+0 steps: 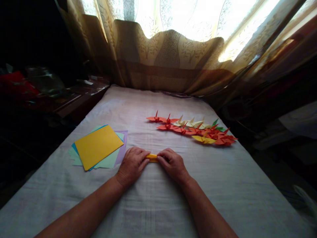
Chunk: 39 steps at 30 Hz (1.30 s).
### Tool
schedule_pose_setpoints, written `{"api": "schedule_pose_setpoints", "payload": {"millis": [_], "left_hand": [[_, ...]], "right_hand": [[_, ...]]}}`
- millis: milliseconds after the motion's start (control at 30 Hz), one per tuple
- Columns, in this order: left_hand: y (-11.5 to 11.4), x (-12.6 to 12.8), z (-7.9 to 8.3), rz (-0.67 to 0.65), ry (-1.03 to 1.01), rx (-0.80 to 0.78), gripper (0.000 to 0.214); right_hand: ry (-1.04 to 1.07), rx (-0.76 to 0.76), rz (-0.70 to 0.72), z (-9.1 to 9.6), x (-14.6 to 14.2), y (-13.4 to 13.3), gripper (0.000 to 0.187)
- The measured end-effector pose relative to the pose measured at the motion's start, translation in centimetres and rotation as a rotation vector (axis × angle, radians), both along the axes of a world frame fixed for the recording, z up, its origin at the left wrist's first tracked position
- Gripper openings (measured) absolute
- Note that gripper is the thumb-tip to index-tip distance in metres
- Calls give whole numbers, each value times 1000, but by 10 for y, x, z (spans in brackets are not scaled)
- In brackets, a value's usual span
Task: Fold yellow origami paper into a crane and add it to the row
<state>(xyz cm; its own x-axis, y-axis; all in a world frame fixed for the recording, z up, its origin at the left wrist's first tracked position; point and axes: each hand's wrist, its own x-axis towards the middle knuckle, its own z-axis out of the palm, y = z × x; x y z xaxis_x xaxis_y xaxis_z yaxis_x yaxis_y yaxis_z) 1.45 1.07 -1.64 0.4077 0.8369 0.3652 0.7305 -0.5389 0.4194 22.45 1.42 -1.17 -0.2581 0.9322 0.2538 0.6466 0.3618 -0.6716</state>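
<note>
Between my two hands, low over the cloth-covered surface, is a narrow folded piece of yellow paper (pixel 152 158). My left hand (pixel 133 162) pinches its left end between thumb and fingers. The right end is held the same way by my right hand (pixel 172 163). Only the middle of the folded paper shows; its ends are covered by my fingers. Just left of my left hand lies a stack of paper sheets (pixel 99 145), yellow on top, with blue, pale green and purple edges fanned out below.
Several folded paper cranes stand in rows beyond my right hand: red ones (pixel 183 130), cream ones (pixel 192 123), a green one (pixel 217 126) and a yellow one (pixel 204 139). A patterned curtain (pixel 170 49) hangs at the far end. A glass jar (pixel 44 79) sits at the dark left side.
</note>
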Motion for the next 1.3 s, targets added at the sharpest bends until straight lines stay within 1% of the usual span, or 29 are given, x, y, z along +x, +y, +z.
{"api": "schedule_pose_setpoints", "payload": {"millis": [100, 200, 233, 333, 367, 500, 567, 667, 800, 900, 1067, 1167, 1233, 1300], "left_hand": [[0, 0, 1, -4, -15, -7, 14], [-1, 1, 4, -10, -14, 2, 9], [-1, 1, 5, -13, -13, 7, 8], [-1, 1, 5, -26, -20, 21, 9], [-1, 1, 5, -28, -28, 31, 9], [-1, -1, 2, -37, -79, 73, 12], [-1, -2, 1, -49, -94, 72, 13], [0, -3, 2, -66, -101, 62, 12], [0, -2, 2, -83, -127, 83, 14], [-1, -2, 4, -78, -160, 74, 14], [-2, -3, 6, -46, -183, -13, 17], [-2, -4, 3, -59, -195, -14, 31], [-1, -4, 1, -56, -183, -12, 36], [-1, -4, 0, -48, -155, -12, 35]], "right_hand": [[-4, 17, 6, 0, -1, -1, 12], [-22, 14, 39, 1, 1, -1, 8], [-31, 11, 51, 1, 2, -1, 9], [-46, 8, 66, 1, 3, -1, 25], [-48, 9, 65, 0, 3, -1, 25], [-59, 40, 60, -3, 3, -2, 18], [-69, 64, 65, -4, 3, -2, 18], [-67, 96, 80, -4, 2, -2, 11], [-27, 153, 103, -2, -3, -3, 18], [-35, 179, 79, -1, -6, -5, 18], [-10, 77, 1, -1, -9, -7, 20], [32, 36, -21, -2, -9, -6, 17], [15, 18, -51, -4, -10, -6, 17], [-44, 1, -87, -5, -12, -6, 18]]}}
